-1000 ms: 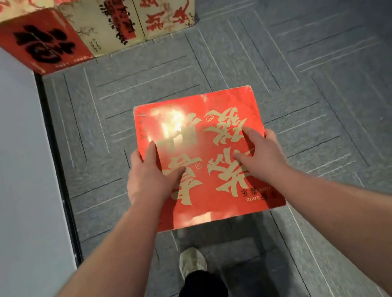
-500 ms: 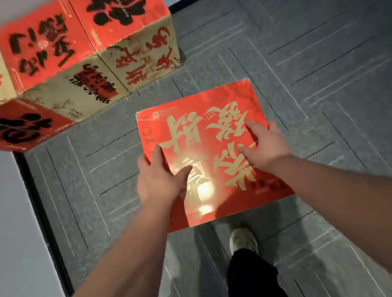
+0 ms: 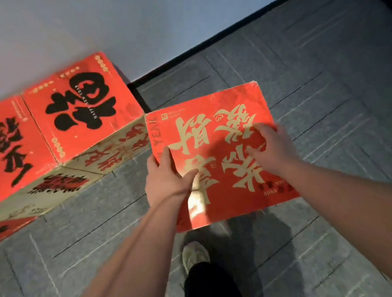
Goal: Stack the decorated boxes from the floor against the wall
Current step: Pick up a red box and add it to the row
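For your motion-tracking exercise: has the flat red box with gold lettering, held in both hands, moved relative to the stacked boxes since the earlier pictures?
Yes. The flat red box with gold lettering has come closer to the stacked red and cream boxes; its far left corner now nearly meets them.

The red box (image 3: 216,146) is showing a smooth, glossy printed card face, with a bright glare patch lying on its gold lettering. The stacked boxes (image 3: 77,127) are looking like printed cardboard with a duller sheen. The floor (image 3: 305,87) is appearing as matt, ribbed grey carpet tile; the wall (image 3: 151,19) is reading as smooth and matt.
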